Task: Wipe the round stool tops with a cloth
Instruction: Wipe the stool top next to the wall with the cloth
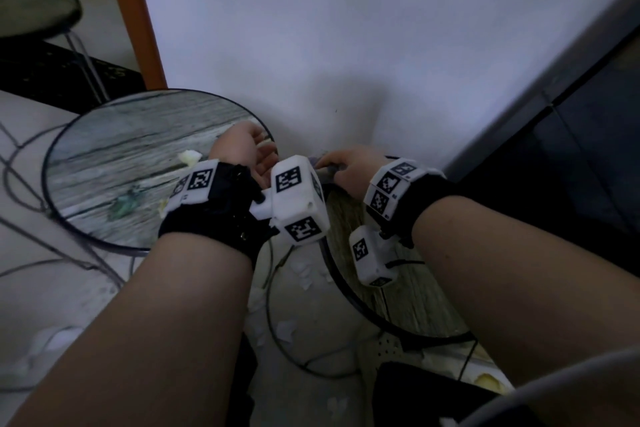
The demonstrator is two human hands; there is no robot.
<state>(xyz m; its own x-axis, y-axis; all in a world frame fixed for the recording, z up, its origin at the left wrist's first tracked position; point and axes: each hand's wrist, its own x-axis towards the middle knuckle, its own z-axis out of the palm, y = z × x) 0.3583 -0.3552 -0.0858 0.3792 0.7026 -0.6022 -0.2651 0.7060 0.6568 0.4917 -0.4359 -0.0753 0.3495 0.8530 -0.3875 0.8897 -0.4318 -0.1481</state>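
Two round stools with grey wood-grain tops stand against a white wall. The left stool top (121,163) carries pale scraps and a green smear. My arms cover most of the right stool top (346,218). My left hand (249,152) hovers over the left stool's right rim, palm up, fingers apart, holding nothing. My right hand (349,166) is at the far edge of the right stool, its fingers closed on a small grey cloth (327,172); only a sliver of it shows. Both wrists wear black bands with white marker cubes.
A third dark round stool (38,7) stands at the top left behind an orange post (138,21). A dark cabinet (571,135) fills the right side. White paper scraps (287,326) and thin wire stool legs lie on the pale floor below.
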